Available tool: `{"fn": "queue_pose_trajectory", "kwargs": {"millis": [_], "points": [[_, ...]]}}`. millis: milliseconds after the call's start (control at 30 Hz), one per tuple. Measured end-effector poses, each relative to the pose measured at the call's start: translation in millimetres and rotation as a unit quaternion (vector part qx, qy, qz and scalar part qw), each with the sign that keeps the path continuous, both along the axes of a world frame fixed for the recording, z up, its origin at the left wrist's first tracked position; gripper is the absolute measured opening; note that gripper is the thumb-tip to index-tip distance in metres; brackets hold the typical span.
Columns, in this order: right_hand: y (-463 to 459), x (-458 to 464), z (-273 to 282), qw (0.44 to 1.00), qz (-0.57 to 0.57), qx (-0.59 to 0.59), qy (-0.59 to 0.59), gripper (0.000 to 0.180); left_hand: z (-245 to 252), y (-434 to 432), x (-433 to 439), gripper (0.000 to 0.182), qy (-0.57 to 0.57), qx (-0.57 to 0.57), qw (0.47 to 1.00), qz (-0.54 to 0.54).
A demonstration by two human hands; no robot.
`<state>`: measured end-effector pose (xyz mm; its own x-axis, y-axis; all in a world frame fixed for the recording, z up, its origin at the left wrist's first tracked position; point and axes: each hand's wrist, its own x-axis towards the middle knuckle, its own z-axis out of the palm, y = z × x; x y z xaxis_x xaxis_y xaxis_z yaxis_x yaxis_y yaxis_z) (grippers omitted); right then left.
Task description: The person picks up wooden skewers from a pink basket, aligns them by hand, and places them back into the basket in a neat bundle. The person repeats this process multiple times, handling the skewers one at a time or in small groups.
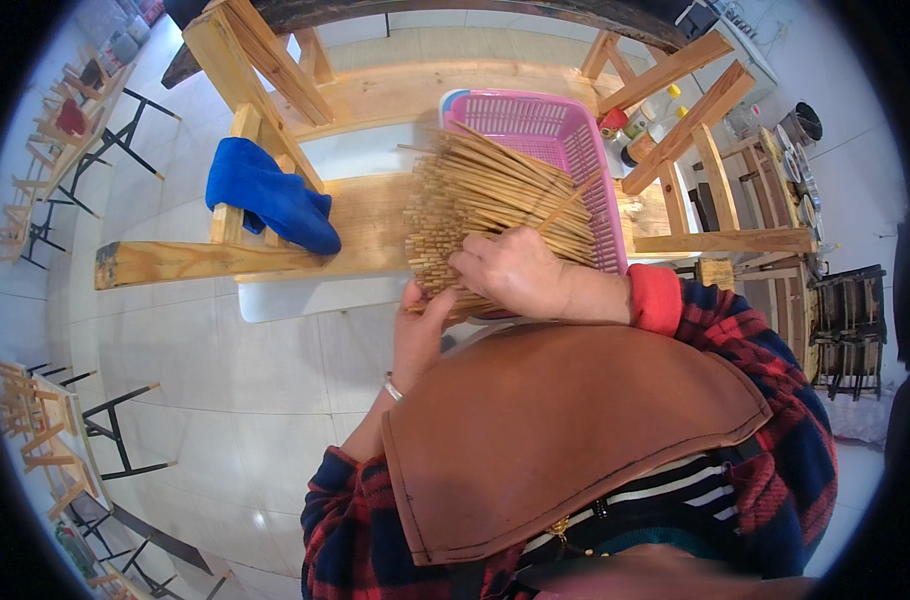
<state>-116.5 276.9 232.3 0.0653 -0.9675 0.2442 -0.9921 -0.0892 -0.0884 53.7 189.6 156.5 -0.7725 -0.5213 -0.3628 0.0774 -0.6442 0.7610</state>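
Observation:
A large pile of thin bamboo sticks [515, 187] lies across a pink plastic basket [608, 187], their ends jutting out past its left side. My right hand [518, 270] rests over the near part of the pile, fingers curled. One stick [571, 202] slants out from behind that hand, at an angle to the rest. Lower and to the left, my left hand [421, 326] has its thumb and fingers around stick ends at the pile's near edge. Its other fingers are partly hidden.
A blue cloth [267, 195] hangs over a wooden frame [237, 120] left of the basket. The basket stands on a wooden bench [372, 217]. Several bottles and jars [642, 131] are behind it at right. A brown apron [567, 427] covers my front. Folding tables [117, 150] stand further left.

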Motion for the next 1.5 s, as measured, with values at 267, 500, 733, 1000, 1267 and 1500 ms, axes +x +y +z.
{"fn": "queue_pose_trajectory", "kwargs": {"millis": [267, 500, 733, 1000, 1267, 1500], "points": [[-3, -7, 46, 0.984, 0.006, -0.006, -0.176, 0.011, 4, -1, 1, 0.036, -0.006, 0.013, 1.000, -0.004], [35, -62, 167, 0.798, -0.037, -0.307, -0.518, 0.014, 9, 0, 2, 0.038, -0.019, -0.009, 1.000, -0.016], [41, -116, 72, 0.358, -0.095, -0.362, -0.855, 0.032, 12, 3, 2, 0.038, -0.012, -0.010, 1.000, -0.013], [69, -107, -55, 0.205, -0.309, -0.398, -0.839, 0.027, 12, 4, 3, 0.038, -0.031, 0.000, 1.000, -0.003], [117, -94, -62, 0.333, -0.456, -0.152, -0.811, 0.025, 6, 5, 2, 0.038, -0.011, 0.000, 1.000, 0.007], [130, -79, -24, 0.396, -0.477, -0.046, -0.783, 0.061, 2, 7, 4, 0.040, -0.014, -0.013, 1.000, 0.006]]}}
